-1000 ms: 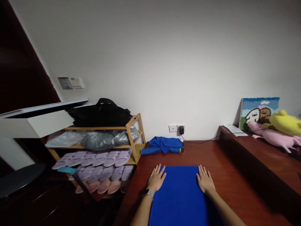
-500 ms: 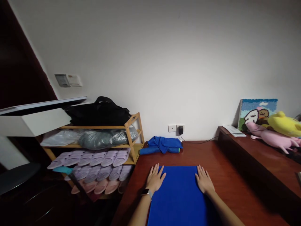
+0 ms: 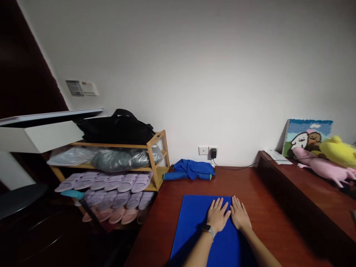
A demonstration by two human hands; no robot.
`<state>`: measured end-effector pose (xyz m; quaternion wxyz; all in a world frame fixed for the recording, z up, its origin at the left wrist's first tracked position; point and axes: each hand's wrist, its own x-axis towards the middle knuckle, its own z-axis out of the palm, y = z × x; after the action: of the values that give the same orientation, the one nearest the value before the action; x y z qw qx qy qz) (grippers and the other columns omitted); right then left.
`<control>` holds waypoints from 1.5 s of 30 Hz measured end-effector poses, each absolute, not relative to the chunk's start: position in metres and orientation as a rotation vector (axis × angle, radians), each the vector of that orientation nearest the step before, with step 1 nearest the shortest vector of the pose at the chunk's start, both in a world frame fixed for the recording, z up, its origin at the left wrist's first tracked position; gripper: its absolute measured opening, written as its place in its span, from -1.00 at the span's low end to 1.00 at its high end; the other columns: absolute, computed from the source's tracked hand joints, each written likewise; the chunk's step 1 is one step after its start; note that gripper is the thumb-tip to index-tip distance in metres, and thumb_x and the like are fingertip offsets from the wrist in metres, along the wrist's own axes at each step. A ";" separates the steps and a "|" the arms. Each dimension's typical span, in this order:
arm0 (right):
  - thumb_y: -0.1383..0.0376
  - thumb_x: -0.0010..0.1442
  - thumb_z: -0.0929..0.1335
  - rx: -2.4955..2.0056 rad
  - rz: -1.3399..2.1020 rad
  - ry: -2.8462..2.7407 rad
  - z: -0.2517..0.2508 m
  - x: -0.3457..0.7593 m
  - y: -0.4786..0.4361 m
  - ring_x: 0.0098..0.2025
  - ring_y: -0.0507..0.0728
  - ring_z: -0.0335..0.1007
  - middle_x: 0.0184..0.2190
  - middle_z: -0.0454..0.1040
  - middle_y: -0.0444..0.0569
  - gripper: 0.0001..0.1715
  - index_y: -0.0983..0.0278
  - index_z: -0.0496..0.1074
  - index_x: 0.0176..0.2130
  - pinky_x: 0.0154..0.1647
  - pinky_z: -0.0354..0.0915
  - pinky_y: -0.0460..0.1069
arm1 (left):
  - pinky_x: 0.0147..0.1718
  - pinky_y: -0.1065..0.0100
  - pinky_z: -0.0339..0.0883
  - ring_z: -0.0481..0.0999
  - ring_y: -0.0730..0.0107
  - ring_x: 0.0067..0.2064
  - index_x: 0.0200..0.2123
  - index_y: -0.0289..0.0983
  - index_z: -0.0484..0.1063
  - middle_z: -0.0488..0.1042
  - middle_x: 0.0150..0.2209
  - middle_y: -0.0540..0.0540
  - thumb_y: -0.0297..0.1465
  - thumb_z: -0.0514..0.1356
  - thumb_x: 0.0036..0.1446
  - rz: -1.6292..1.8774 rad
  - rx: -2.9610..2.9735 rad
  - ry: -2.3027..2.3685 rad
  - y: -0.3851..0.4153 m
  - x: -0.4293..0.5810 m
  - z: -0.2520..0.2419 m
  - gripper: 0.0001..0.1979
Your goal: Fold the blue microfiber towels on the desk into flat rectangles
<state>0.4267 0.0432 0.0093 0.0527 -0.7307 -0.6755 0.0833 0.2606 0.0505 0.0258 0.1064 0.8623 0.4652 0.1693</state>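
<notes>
A smooth blue mat or cloth (image 3: 191, 218) lies flat on the reddish-brown wooden table, its near part running out of view at the bottom. My left hand (image 3: 218, 215), with a watch on the wrist, rests palm down on the blue sheet, fingers stretched out. Right beside it, my right hand (image 3: 240, 214) lies flat over the sheet's far right corner and edge, fingers extended. Neither hand grips anything. Farther back, a crumpled blue cloth (image 3: 194, 168) sits on top of a rolled blue piece (image 3: 178, 175) near the wall.
A wooden rack (image 3: 157, 159) on the left carries a black bag (image 3: 119, 128), plastic-wrapped bundles and several slippers (image 3: 114, 182). A black charger (image 3: 213, 153) is plugged into the wall, its cable running right. On a raised ledge lie a pink plush toy (image 3: 325, 167) and a yellow one (image 3: 338, 151).
My left hand has slid right from the sheet's left edge across to beside my right hand. The right hand stays at the right edge. The view has shifted slightly.
</notes>
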 end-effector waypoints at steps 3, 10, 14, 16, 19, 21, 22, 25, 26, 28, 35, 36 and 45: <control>0.12 0.41 -0.09 -2.236 0.265 -2.005 0.011 0.424 0.043 0.54 0.13 -0.30 0.52 -0.17 0.02 -0.19 0.45 -0.15 0.48 0.51 -0.28 0.11 | 0.44 -0.03 -0.12 0.01 0.15 0.49 0.42 -0.06 0.15 0.07 0.48 -0.12 0.02 -0.24 0.43 0.431 2.491 1.559 0.062 0.209 0.029 -0.35; 0.09 0.41 -0.11 -2.285 0.214 -2.027 0.009 0.424 0.041 0.54 0.15 -0.34 0.52 -0.18 -0.02 -0.18 0.42 -0.17 0.49 0.52 -0.32 0.14 | 0.42 0.01 -0.07 -0.04 0.08 0.50 0.45 -0.29 0.08 0.02 0.48 -0.24 0.03 -0.24 0.42 0.317 2.364 1.958 0.072 0.098 0.029 -0.26; 0.09 0.41 -0.11 -2.338 0.189 -2.045 0.011 0.422 0.042 0.54 0.17 -0.33 0.52 -0.17 -0.02 -0.19 0.40 -0.19 0.49 0.51 -0.29 0.16 | 0.42 0.05 -0.06 -0.04 0.08 0.50 0.44 -0.30 0.09 0.04 0.48 -0.22 0.02 -0.20 0.41 0.367 2.379 1.960 0.066 0.095 0.027 -0.27; 0.09 0.41 -0.10 -2.357 0.197 -2.052 0.016 0.421 0.040 0.54 0.17 -0.33 0.52 -0.17 -0.02 -0.19 0.41 -0.17 0.49 0.51 -0.30 0.17 | 0.42 0.06 -0.05 -0.02 0.09 0.49 0.44 -0.30 0.10 0.05 0.48 -0.23 0.00 -0.18 0.42 0.363 2.385 1.968 0.064 0.099 0.029 -0.28; 0.10 0.42 -0.11 -2.392 0.182 -2.011 0.023 0.419 0.032 0.54 0.18 -0.36 0.52 -0.18 -0.04 -0.20 0.39 -0.16 0.49 0.51 -0.33 0.19 | 0.42 0.06 -0.05 -0.03 0.09 0.49 0.44 -0.32 0.09 0.03 0.48 -0.26 -0.02 -0.20 0.43 0.345 2.400 1.968 0.063 0.102 0.031 -0.29; 0.10 0.42 -0.13 -2.380 0.173 -1.992 0.022 0.420 0.023 0.54 0.15 -0.37 0.53 -0.20 -0.06 -0.20 0.37 -0.17 0.49 0.51 -0.32 0.17 | 0.42 0.05 -0.06 -0.03 0.08 0.49 0.45 -0.33 0.08 0.02 0.49 -0.27 -0.03 -0.20 0.43 0.346 2.398 1.969 0.063 0.103 0.031 -0.29; 0.10 0.42 -0.13 -2.365 0.184 -2.000 0.019 0.421 0.019 0.54 0.14 -0.37 0.53 -0.21 -0.07 -0.20 0.36 -0.18 0.49 0.51 -0.31 0.16 | 0.42 0.04 -0.06 -0.03 0.08 0.49 0.44 -0.33 0.08 0.02 0.49 -0.26 -0.03 -0.19 0.43 0.351 2.395 1.969 0.063 0.103 0.030 -0.30; 0.07 0.42 -0.12 -2.320 0.207 -2.067 0.009 0.425 0.007 0.54 0.13 -0.34 0.53 -0.20 -0.06 -0.19 0.36 -0.20 0.49 0.51 -0.27 0.14 | 0.42 0.05 -0.07 -0.02 0.10 0.49 0.44 -0.32 0.11 0.06 0.48 -0.24 -0.03 -0.17 0.42 0.381 2.383 1.966 0.062 0.101 0.030 -0.30; 0.07 0.42 -0.11 -2.317 0.203 -2.080 0.006 0.425 0.004 0.54 0.13 -0.34 0.53 -0.20 -0.05 -0.19 0.37 -0.20 0.49 0.51 -0.26 0.14 | 0.43 0.05 -0.07 -0.01 0.10 0.49 0.43 -0.32 0.12 0.08 0.47 -0.24 -0.02 -0.16 0.42 0.392 2.380 1.964 0.063 0.100 0.032 -0.30; 0.07 0.42 -0.11 -2.312 0.184 -2.091 0.003 0.426 0.002 0.54 0.14 -0.33 0.53 -0.20 -0.03 -0.19 0.37 -0.20 0.49 0.51 -0.26 0.16 | 0.43 0.04 -0.07 0.01 0.08 0.48 0.42 -0.35 0.15 0.11 0.46 -0.26 -0.02 -0.15 0.41 0.414 2.375 1.964 0.063 0.101 0.037 -0.29; 0.09 0.43 -0.10 -2.298 0.177 -2.077 0.006 0.424 0.002 0.54 0.15 -0.30 0.52 -0.17 0.01 -0.21 0.39 -0.19 0.48 0.51 -0.23 0.17 | 0.45 0.02 -0.11 -0.03 0.18 0.50 0.44 -0.36 0.07 0.11 0.46 -0.23 -0.13 -0.30 0.46 0.666 2.525 1.702 0.034 0.201 0.049 -0.33; 0.11 0.43 -0.09 -2.293 0.169 -2.093 0.006 0.425 0.001 0.54 0.16 -0.30 0.52 -0.16 0.00 -0.22 0.38 -0.17 0.48 0.50 -0.22 0.18 | 0.44 0.03 -0.09 0.01 0.19 0.49 0.43 -0.33 0.11 0.14 0.45 -0.21 -0.12 -0.30 0.46 0.636 2.561 1.571 0.026 0.226 0.046 -0.33; 0.16 0.41 -0.04 -2.287 0.110 -2.204 0.004 0.428 0.000 0.54 0.17 -0.31 0.52 -0.18 -0.02 -0.25 0.33 -0.10 0.48 0.50 -0.22 0.18 | 0.46 0.02 -0.14 -0.01 0.17 0.49 0.47 -0.23 0.01 0.06 0.47 -0.16 -0.01 -0.28 0.42 0.509 2.488 1.395 -0.005 0.271 0.022 -0.29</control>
<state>0.4281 -0.0002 0.0043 -0.0184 -0.7194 -0.6935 0.0346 0.2713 -0.0051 0.0220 0.1217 0.8522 0.4780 0.1745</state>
